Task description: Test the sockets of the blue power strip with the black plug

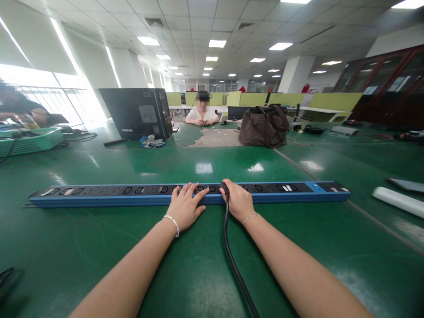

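Note:
A long blue power strip (109,199) with a black face and several sockets lies across the green table in front of me. My left hand (186,204) rests on its middle, fingers spread over the sockets and holding nothing. Just to the right, my right hand (237,201) grips a black power plug (225,190) at the strip's face. From the plug a thick black cable (229,247) runs down toward me over the table. My fingers and the plug body hide the socket under it, so how deep the plug sits does not show.
Beyond the strip stand a black computer case (135,112), gloves (152,141) and a brown bag (264,126). A green basket (31,140) is at the left, a white bar-shaped object (397,201) at the right. One person (202,110) sits opposite, another (23,106) at far left.

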Demonstrator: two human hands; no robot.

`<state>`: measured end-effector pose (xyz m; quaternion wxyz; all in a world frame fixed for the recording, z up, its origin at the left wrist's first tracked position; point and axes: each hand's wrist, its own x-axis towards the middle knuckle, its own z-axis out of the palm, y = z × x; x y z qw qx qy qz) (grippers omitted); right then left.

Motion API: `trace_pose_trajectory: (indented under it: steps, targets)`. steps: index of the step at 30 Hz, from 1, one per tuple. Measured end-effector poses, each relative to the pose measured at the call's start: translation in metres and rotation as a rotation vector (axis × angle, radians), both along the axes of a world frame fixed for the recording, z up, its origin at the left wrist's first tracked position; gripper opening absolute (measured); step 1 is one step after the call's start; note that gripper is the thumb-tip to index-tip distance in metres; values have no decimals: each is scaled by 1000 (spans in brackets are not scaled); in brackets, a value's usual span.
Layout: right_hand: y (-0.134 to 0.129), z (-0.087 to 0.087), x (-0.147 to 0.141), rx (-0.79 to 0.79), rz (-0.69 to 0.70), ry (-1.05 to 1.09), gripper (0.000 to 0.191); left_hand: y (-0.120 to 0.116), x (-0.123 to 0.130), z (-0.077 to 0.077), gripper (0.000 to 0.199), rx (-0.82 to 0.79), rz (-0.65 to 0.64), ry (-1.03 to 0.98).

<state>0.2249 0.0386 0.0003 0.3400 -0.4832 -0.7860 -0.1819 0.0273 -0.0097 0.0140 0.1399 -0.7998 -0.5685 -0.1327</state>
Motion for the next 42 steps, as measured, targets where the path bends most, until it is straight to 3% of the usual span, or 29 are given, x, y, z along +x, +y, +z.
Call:
trace_pose_trajectory:
  steps: [15,23,28,33,36,39,42]
  targets:
    - [3,-4,2,73,3,42,35,0,0,-1,51,1,-4,-7]
    - [-9,23,-5,101,36,139,35,1,0,-1,51,-5,3,-13]
    - [-10,25,0,16,-23,280,33,1,0,1,51,-14,8,-14]
    - [-4,37,32,-32,-155,438,28,0,0,2,51,-29,1,-16]
    - [2,44,67,-59,-122,481,32,1,-1,1,52,-30,2,-23]
    - [8,41,108,-84,-80,515,35,1,-1,0,52,-19,0,-24]
    - [11,30,143,-117,-142,546,38,2,-1,-1,52,-11,-1,-24]
